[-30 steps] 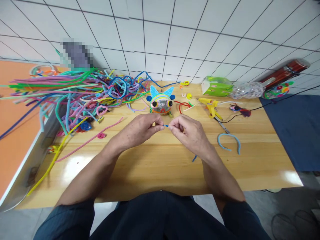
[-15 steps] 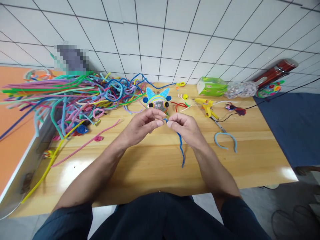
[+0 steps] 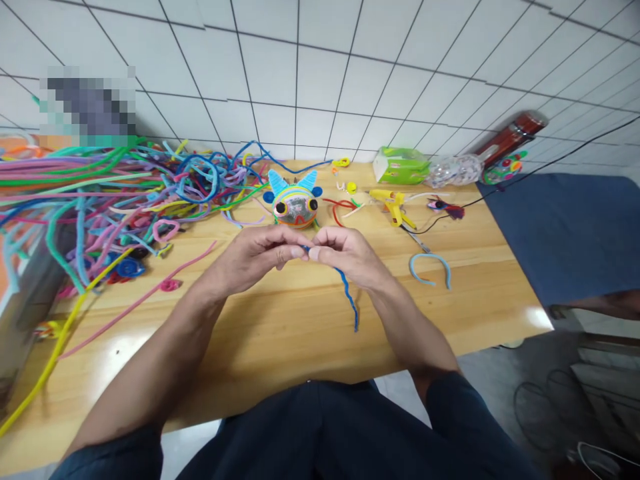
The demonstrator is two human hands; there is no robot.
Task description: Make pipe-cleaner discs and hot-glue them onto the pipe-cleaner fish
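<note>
Between my two hands I pinch a blue pipe cleaner (image 3: 347, 291); its free tail hangs below my right palm with a slight wave. My left hand (image 3: 265, 259) grips the upper end between thumb and fingers. Thumb tip almost against the left one, my right hand (image 3: 345, 257) is closed on the same pipe cleaner. The bit between the fingertips is mostly hidden. Just beyond my hands stands a colourful animal head (image 3: 296, 202) with light blue pointed ears, black-and-yellow eyes and a silvery face.
A large heap of pipe cleaners (image 3: 115, 200) covers the left side. To the right lie a yellow glue gun (image 3: 393, 205) with a cord, a curved light blue pipe cleaner (image 3: 445, 265) and a green packet (image 3: 400, 167). A red-brown flask (image 3: 515, 137) leans by the tiled wall.
My view has turned slightly to the right, so the table things sit further left. My hands have come closer together and the animal head's face shows more. Both still hold the blue pipe cleaner.
</note>
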